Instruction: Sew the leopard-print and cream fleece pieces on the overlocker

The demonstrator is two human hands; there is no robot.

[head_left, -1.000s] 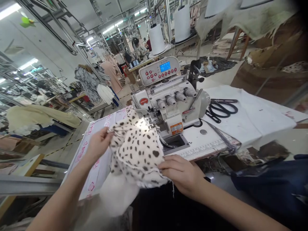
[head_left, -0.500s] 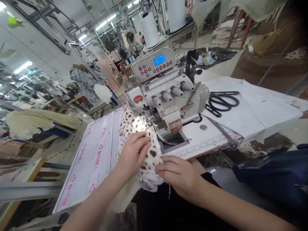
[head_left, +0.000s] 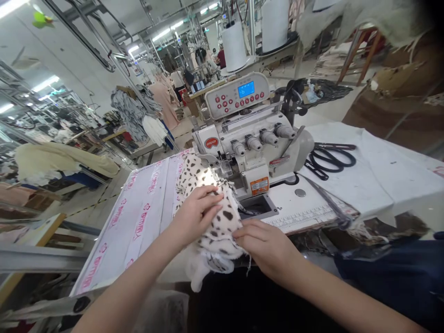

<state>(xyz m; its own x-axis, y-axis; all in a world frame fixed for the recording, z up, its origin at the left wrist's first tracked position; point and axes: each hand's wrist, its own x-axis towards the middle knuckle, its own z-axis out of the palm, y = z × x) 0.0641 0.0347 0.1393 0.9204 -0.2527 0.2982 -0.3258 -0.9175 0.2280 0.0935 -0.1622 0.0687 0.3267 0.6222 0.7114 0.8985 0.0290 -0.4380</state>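
White plush fabric with dark brown spots runs from the lit presser-foot area of an overlock sewing machine down to the table's front edge. On top of it, just before the presser foot, rests my left hand, its fingers stretched out and lying on the cloth. Lower and to the right, my right hand pinches the fabric's right edge between thumb and fingers. Bunched cloth hangs over the front edge below both hands, with a loose thread by my right fingers. The needle is hard to make out.
Black-handled scissors lie right of the machine on white covering. A ruler strip marks the table's front. Thread cones stand behind the machine. Garments hang on racks at back left, and people sit farther off.
The camera view has shifted, so the machine appears farther right. The spotted fabric has slid slightly toward the presser foot under my hands, and both hands keep nearly the same pose.
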